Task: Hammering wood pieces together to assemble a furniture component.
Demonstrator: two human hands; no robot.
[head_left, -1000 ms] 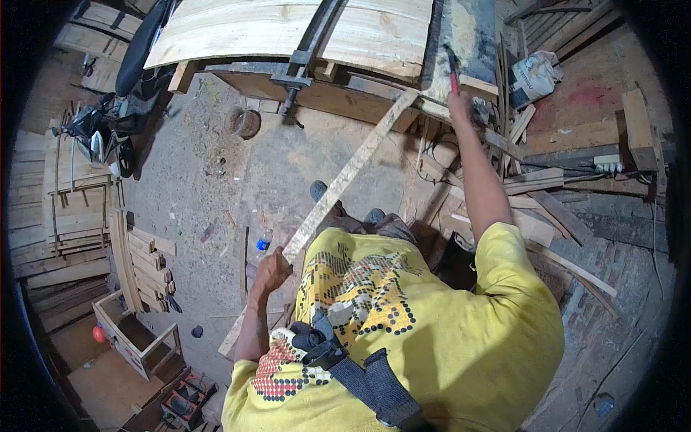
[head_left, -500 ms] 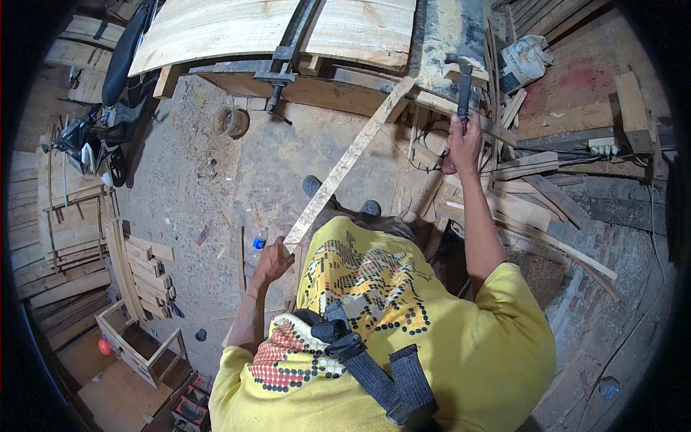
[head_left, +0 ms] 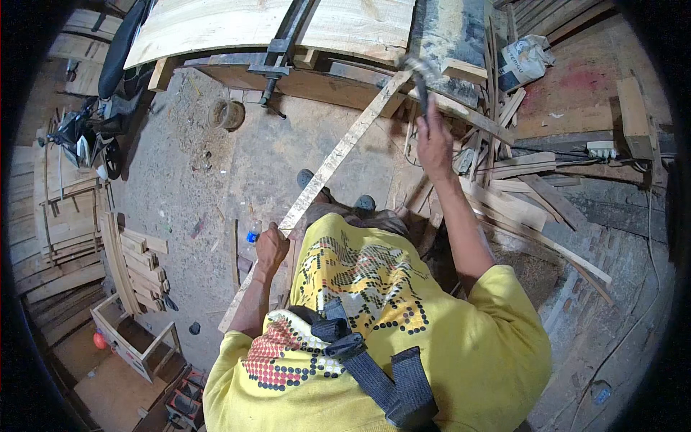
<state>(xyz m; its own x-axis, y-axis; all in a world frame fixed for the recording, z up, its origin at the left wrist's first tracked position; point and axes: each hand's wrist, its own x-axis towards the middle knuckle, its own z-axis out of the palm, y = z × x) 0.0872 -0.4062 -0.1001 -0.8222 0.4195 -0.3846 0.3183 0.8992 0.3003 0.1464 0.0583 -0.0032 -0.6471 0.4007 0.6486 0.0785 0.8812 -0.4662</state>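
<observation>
My left hand (head_left: 273,248) is closed around a long, thin wooden strip (head_left: 338,158), which slants away to the right and also runs back past my forearm. The strip's far end meets the front edge of the workbench (head_left: 345,88). In my right hand (head_left: 436,147) is a hammer (head_left: 423,90) with a dark shaft, gripped by its handle. Its head is smeared by motion and shows right by the strip's far end; whether they touch I cannot tell. A small wood block (head_left: 464,70) lies on the bench just right of the hammer.
Pale boards (head_left: 216,29) lie on the bench, with a metal clamp (head_left: 277,57) across them. Scrap wood (head_left: 511,198) is heaped to the right, near a white sack (head_left: 527,59). A round container (head_left: 227,114) stands on the floor; a motorbike (head_left: 86,137) is at left.
My right hand has swung the hammer leftward, bringing its head from over the wood block to the strip's far end. My left hand still grips the strip, having shifted slightly left.
</observation>
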